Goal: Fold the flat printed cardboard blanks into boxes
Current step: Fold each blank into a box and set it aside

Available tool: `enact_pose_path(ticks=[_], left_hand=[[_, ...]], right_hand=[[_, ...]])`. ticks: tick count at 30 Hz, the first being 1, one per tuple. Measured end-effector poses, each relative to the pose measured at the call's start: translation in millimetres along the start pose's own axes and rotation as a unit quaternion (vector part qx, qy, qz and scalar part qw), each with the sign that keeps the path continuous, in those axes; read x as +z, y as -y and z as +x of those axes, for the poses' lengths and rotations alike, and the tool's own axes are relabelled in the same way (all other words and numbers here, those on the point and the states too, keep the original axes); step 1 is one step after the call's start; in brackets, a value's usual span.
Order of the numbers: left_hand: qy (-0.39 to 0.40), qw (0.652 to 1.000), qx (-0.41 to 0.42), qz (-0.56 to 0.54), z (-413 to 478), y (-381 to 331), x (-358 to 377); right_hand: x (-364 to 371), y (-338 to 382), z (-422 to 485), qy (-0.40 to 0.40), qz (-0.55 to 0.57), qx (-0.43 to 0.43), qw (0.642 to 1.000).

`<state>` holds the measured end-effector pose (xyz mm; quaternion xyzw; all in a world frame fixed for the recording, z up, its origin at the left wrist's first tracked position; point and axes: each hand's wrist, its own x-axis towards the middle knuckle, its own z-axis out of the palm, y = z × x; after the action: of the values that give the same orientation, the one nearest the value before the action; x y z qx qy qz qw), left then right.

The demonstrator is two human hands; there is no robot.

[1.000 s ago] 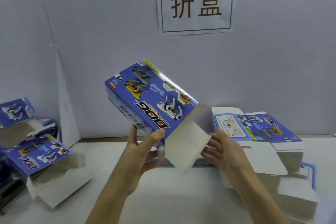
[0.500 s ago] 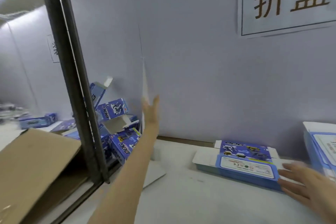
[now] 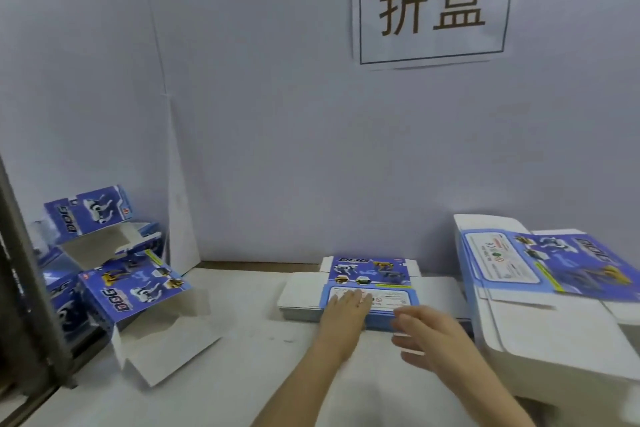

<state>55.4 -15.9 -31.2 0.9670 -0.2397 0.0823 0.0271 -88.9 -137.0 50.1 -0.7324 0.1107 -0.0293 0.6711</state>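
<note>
Even, soft, bluish light with faint shadows; the whole frame is slightly blurred, with edges bowed by wide-angle distortion.

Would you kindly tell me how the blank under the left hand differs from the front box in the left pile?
The blank lies flat; the front box is opened into a hollow shape, white flaps loose. The blank sits level, the front box tilts. The left hand rests on the blank; no hand touches the front box. Both carry the blue DOG print.
</note>
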Motion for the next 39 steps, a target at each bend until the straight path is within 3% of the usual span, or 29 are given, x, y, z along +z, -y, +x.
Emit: enact_pose_path(ticks=[5, 8, 10, 13, 16, 19, 23, 30, 33, 36, 39], left_hand=[[-0.096, 0.995, 0.029, 0.028, -18.5, 6.9, -16.7], [-0.244, 0.97, -0.003, 0.005, -45.3, 20.0, -59.7], [-0.372, 0.926, -0.052, -0.033, -58.9, 28.9, -89.9], [-0.473, 0.833, -0.1, -0.271, -79.2, 27.7, -135.6], [-0.435, 0.754, -0.073, -0.487, -100.7, 12.3, -161.6], [-0.378, 0.702, -0.044, -0.602, -117.3, -5.3, -168.3], [-0.342, 0.707, -0.02, -0.619, -121.5, -22.5, -166.0], [-0.289, 0.693, -0.029, -0.66, -118.6, -38.6, -163.2], [-0.25, 0.681, -0.019, -0.688, -116.6, -53.8, -158.5], [-0.215, 0.705, 0.01, -0.676, -113.8, -72.9, -144.9], [-0.212, 0.726, 0.002, -0.654, -112.2, -71.1, -144.0]], right_hand=[[-2.5, -7.7, 3.1, -0.02, -0.062, -0.033, 0.997], [0.0, -11.6, 1.9, -0.041, -0.103, -0.052, 0.992], [0.3, -9.7, 0.2, -0.06, -0.095, -0.078, 0.991], [1.3, 4.8, -8.1, -0.088, -0.059, -0.153, 0.983], [-0.8, 22.9, -23.9, -0.079, 0.024, -0.229, 0.97], [-10.7, 39.5, -39.6, -0.095, 0.078, -0.291, 0.949], [-22.7, 51.2, -48.5, -0.087, 0.131, -0.331, 0.931], [-34.0, 50.4, -45.3, -0.086, 0.104, -0.307, 0.942], [-34.8, 49.9, -47.6, -0.015, 0.13, -0.281, 0.951], [-24.0, 48.0, -52.3, 0.081, 0.069, -0.241, 0.965], [-23.0, 48.3, -53.4, 0.082, 0.055, -0.264, 0.96]])
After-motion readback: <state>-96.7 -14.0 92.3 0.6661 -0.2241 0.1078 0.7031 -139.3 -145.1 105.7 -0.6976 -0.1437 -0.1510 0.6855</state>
